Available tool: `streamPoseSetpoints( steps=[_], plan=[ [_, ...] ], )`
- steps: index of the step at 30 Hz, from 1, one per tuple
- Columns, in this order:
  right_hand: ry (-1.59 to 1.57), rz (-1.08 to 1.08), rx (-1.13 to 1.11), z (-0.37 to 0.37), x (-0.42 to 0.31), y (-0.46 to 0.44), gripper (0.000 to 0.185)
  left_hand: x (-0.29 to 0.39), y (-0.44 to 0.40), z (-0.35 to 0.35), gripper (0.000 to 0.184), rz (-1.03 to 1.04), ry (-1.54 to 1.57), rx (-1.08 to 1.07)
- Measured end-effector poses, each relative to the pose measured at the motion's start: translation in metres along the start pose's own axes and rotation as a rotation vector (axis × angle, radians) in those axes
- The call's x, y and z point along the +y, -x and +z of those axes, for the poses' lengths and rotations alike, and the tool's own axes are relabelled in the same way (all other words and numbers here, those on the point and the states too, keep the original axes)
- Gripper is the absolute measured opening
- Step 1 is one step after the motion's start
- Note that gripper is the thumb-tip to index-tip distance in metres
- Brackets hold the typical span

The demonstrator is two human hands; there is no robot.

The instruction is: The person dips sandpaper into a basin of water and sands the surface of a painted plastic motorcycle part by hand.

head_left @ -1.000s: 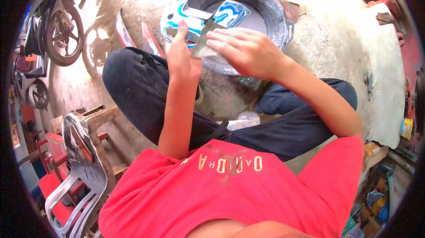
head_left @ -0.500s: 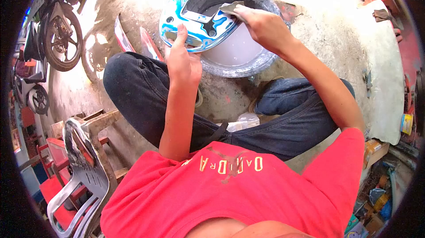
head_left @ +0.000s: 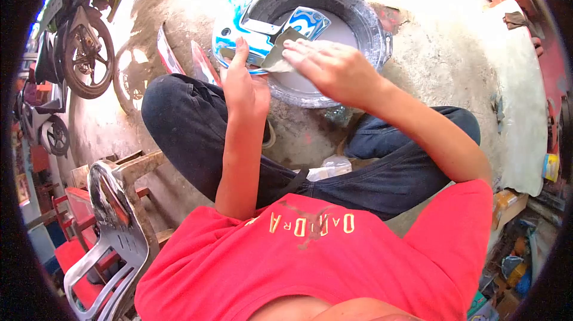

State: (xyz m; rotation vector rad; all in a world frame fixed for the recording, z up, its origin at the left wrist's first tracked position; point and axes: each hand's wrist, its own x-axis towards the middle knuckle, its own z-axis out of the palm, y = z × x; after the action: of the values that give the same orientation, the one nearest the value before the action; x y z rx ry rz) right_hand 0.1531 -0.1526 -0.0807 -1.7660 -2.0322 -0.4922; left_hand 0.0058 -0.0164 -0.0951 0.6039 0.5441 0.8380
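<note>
My left hand (head_left: 243,85) grips the lower left edge of a blue and white curved panel (head_left: 239,19), its thumb on the upper face. The panel overhangs a round black basin (head_left: 370,28) of cloudy liquid. A grey-green sheet (head_left: 276,55), perhaps sandpaper, lies over the panel's lower part. On that sheet my right hand (head_left: 334,70) presses with its fingers fairly flat, pinning it to the panel. The underside of the right hand is hidden.
Two red and white panel pieces (head_left: 205,63) lie on the concrete floor left of the basin. Motorbikes (head_left: 86,52) stand at the far left. A grey plastic chair (head_left: 122,240) is at lower left, and a pale board (head_left: 522,106) lies at the right.
Since half a second ago, my right hand has moved down and left with the sheet, from the panel's right end to its lower part. My left hand keeps its hold.
</note>
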Motion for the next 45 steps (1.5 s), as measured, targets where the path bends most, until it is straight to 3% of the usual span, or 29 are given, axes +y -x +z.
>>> streamPoseSetpoints(
  steps=[2,4,6,9,12,13,14,16,20,22,24,27,30,33,34,36,40,42,44,45],
  plan=[
    [-0.006,0.062,-0.023,0.010,0.023,0.010,0.031,-0.001,0.002,0.001,0.036,0.007,-0.005,0.009],
    [-0.122,0.407,-0.211,-0.001,0.043,0.006,0.033,-0.003,0.004,0.003,0.037,0.014,-0.009,0.047],
    [0.025,0.089,0.020,0.008,0.042,0.010,0.034,-0.005,0.002,0.003,0.037,0.004,-0.008,0.071],
    [-0.015,-0.078,0.066,0.002,-0.011,-0.002,0.035,-0.009,0.001,0.000,0.036,-0.022,-0.013,-0.036],
    [0.049,-0.027,0.046,0.013,0.020,0.003,0.034,-0.010,0.005,0.007,0.035,-0.020,0.012,-0.048],
    [-0.028,0.091,0.055,0.011,0.032,0.001,0.035,-0.010,0.008,0.010,0.037,-0.008,0.001,-0.056],
    [-0.092,0.347,-0.097,0.009,0.036,0.003,0.035,-0.012,0.011,0.012,0.037,0.005,0.018,-0.037],
    [-0.013,0.113,0.084,0.011,0.031,0.000,0.035,-0.018,0.014,0.018,0.038,0.030,0.053,-0.008],
    [-0.086,-0.006,0.095,-0.001,-0.006,-0.005,0.034,-0.031,0.018,0.015,0.037,-0.001,0.135,-0.010],
    [-0.192,0.077,0.069,-0.004,0.025,-0.005,0.034,-0.036,0.021,0.018,0.038,0.054,0.121,-0.022],
    [-0.131,0.411,-0.072,-0.004,0.040,-0.006,0.034,-0.035,0.026,0.026,0.039,0.056,0.111,0.034],
    [-0.060,0.139,0.058,0.010,0.010,0.004,0.034,-0.037,0.023,0.026,0.039,0.088,0.098,0.017],
    [-0.080,0.004,0.089,0.003,-0.011,-0.002,0.033,-0.038,0.016,0.011,0.040,0.052,0.086,0.027],
    [-0.120,0.298,0.017,0.002,0.032,-0.003,0.031,-0.032,0.024,0.023,0.039,0.091,0.078,0.019],
    [-0.105,0.492,-0.163,0.001,0.044,-0.005,0.032,-0.031,0.026,0.025,0.039,0.090,0.073,0.032],
    [-0.034,0.195,0.027,0.005,0.027,-0.003,0.033,-0.029,0.027,0.028,0.039,0.093,0.069,0.050],
    [-0.040,-0.033,0.134,0.005,-0.013,-0.009,0.034,-0.027,0.015,0.012,0.039,0.028,0.116,-0.007],
    [-0.038,0.107,0.073,0.016,0.024,-0.002,0.036,-0.022,0.029,0.027,0.039,0.083,0.079,0.020],
    [-0.114,0.504,-0.142,0.003,0.047,-0.005,0.041,-0.022,0.029,0.028,0.038,0.070,0.080,0.047],
    [-0.088,0.423,-0.142,-0.004,0.040,-0.006,0.039,-0.020,0.031,0.031,0.038,0.070,0.078,0.066]
  ],
)
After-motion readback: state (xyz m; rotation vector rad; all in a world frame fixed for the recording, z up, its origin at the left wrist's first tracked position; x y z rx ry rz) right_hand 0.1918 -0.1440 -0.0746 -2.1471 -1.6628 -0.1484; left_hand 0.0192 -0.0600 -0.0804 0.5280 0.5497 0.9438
